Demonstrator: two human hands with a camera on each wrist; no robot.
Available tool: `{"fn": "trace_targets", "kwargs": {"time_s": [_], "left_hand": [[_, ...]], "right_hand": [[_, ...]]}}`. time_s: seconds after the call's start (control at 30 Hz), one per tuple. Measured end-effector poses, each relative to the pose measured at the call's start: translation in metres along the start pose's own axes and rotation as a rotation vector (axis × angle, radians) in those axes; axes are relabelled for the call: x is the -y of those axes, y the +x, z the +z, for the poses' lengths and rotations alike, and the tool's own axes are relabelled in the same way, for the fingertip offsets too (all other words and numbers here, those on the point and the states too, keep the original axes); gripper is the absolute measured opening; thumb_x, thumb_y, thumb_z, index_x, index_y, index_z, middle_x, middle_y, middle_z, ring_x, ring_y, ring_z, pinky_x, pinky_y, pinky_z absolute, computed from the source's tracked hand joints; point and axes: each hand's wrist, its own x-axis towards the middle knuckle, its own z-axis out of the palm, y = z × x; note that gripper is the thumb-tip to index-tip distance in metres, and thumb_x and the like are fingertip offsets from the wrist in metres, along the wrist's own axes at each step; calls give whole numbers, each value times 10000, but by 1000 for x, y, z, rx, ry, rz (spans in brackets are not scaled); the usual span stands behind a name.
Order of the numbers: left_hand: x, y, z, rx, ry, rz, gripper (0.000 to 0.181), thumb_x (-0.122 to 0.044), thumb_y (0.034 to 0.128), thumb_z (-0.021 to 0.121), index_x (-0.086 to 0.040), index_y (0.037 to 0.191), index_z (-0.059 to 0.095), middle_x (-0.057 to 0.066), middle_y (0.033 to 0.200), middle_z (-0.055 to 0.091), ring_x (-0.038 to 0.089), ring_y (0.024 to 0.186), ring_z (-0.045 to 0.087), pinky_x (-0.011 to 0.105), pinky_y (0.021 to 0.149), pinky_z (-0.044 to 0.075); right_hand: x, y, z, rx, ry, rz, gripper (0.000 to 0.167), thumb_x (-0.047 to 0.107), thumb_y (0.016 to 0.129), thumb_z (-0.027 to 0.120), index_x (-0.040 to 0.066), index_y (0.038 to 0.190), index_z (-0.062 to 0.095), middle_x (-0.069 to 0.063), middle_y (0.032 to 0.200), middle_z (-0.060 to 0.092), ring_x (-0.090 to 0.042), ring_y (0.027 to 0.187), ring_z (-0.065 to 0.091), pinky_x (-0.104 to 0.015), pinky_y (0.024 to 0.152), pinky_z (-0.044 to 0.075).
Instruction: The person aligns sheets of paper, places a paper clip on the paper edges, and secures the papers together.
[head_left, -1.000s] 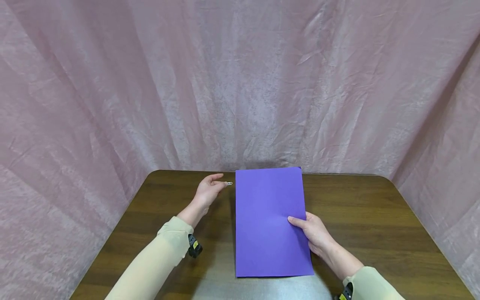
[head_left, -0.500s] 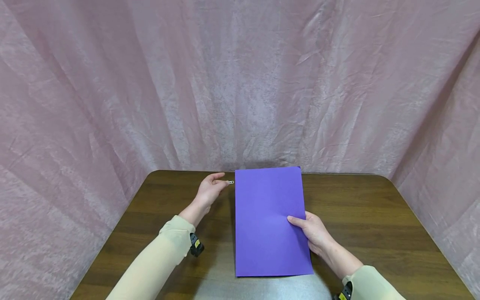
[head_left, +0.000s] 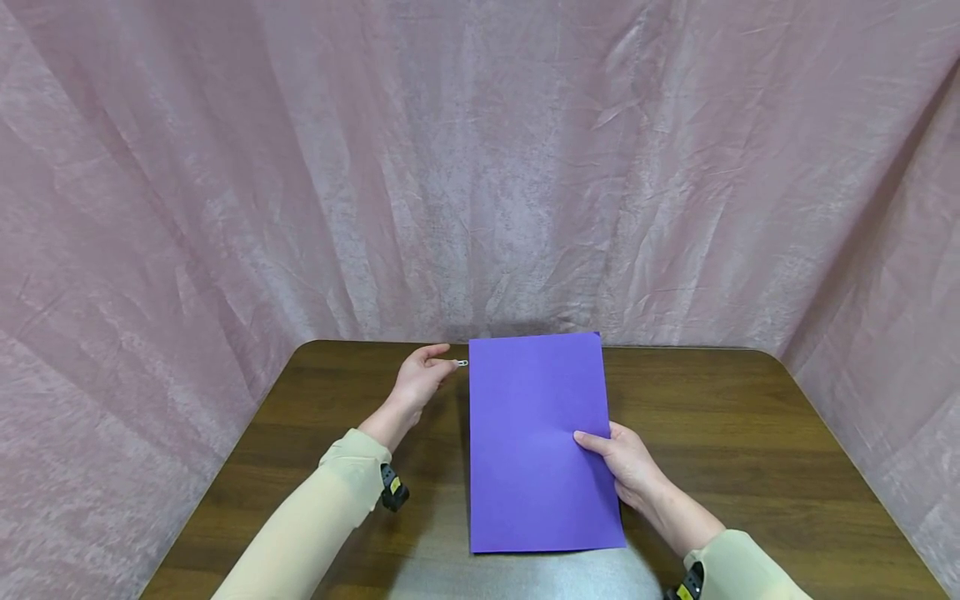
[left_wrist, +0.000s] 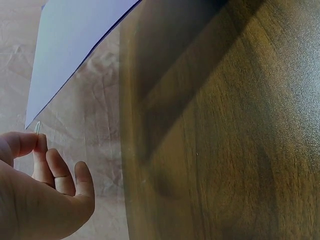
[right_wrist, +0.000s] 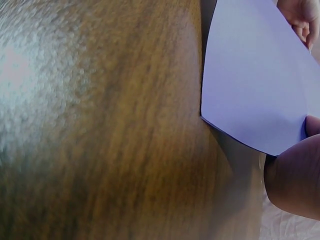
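Note:
My right hand (head_left: 633, 467) grips a purple sheet of paper (head_left: 536, 483) by its right edge, thumb on the front face and the other fingers behind. In the right wrist view the paper (right_wrist: 255, 85) bends slightly near the thumb. My left hand (head_left: 418, 379) pinches a small pale paper clip (head_left: 462, 363) between thumb and index finger, just left of the paper's upper left edge. Seen from the left wrist, the clip (left_wrist: 37, 127) points up close to a corner of the paper (left_wrist: 75, 45); whether they touch I cannot tell. The left hand's other fingers are loosely bent.
Beneath both hands lies a brown wood-grain table (head_left: 750, 442), with a bright reflection at its front middle. A pink curtain (head_left: 480, 167) hangs behind the far edge and along both sides. Dark wrist cameras (head_left: 393, 490) sit at the sleeves.
The left hand has moved slightly right and up, bringing the paper clip nearer the paper's edge. The paper and right hand have shifted only a touch left and up.

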Motion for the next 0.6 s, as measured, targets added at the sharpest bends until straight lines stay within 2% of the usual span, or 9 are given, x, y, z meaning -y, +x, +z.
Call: {"fn": "trace_targets", "kwargs": {"time_s": [0.3, 0.43, 0.6], "left_hand": [[0, 2, 0, 7, 19, -5, 483, -114, 927, 716, -33, 1383, 582, 85, 957, 696, 134, 765, 595, 279, 715, 494], [0, 4, 0, 15, 15, -13, 479, -119, 937, 714, -41, 1390, 578, 155, 1038, 694, 137, 778, 598, 279, 722, 495], [-4, 3, 1, 28, 14, -21, 498, -120, 953, 701, -31, 1420, 554, 140, 1045, 692, 145, 808, 599, 288, 741, 494]], "right_hand": [[-1, 1, 0, -8, 10, 7, 173, 115, 953, 704, 60, 1110, 657, -79, 864, 747, -223, 757, 730, -383, 665, 598], [-1, 1, 0, -12, 0, 7, 205, 123, 955, 702, 41, 1136, 648, -81, 869, 746, -225, 761, 729, -383, 667, 597], [-1, 2, 0, -15, -7, 7, 231, 129, 952, 706, 29, 1150, 640, -83, 872, 745, -227, 763, 727, -385, 667, 596]]}}
